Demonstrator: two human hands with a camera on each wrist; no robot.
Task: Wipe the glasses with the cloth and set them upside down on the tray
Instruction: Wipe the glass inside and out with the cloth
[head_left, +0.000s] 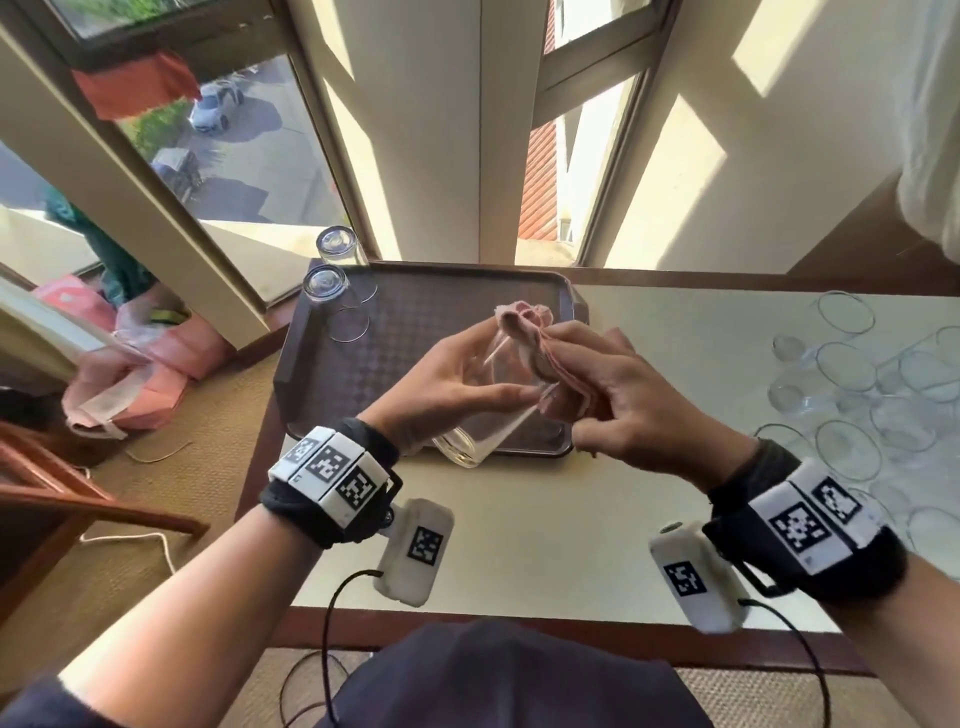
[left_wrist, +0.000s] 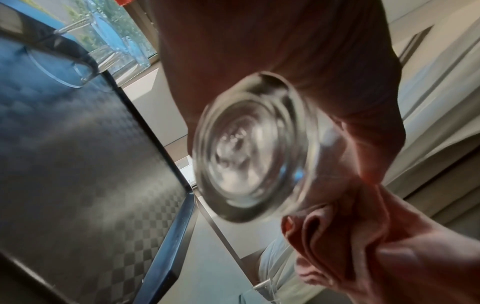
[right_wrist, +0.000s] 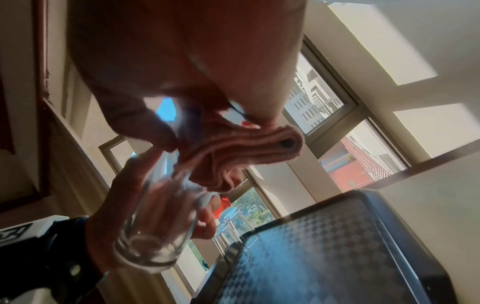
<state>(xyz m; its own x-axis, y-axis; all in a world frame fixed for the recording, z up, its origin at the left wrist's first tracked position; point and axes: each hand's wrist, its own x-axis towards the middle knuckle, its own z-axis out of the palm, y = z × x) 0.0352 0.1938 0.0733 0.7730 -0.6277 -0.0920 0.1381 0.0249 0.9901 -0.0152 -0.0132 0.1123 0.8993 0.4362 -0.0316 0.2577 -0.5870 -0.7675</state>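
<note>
The left hand (head_left: 457, 379) is gripping a tilted glass (head_left: 483, 415) over the tray's (head_left: 415, 322) six o'clock edge while right-hand fingers (head_left: 602, 364) are pinching the cloth (head_left: 530, 338) into its mouth; next, probably inverting it beside the two upturned glasses (head_left: 327, 283) at ten o'clock.

I'm holding a clear glass (head_left: 488, 410) tilted over the dark checkered tray's (head_left: 415, 322) near edge, pink cloth (head_left: 530, 348) stuffed in its mouth; two glasses (head_left: 332, 280) are standing inverted far left.
</note>
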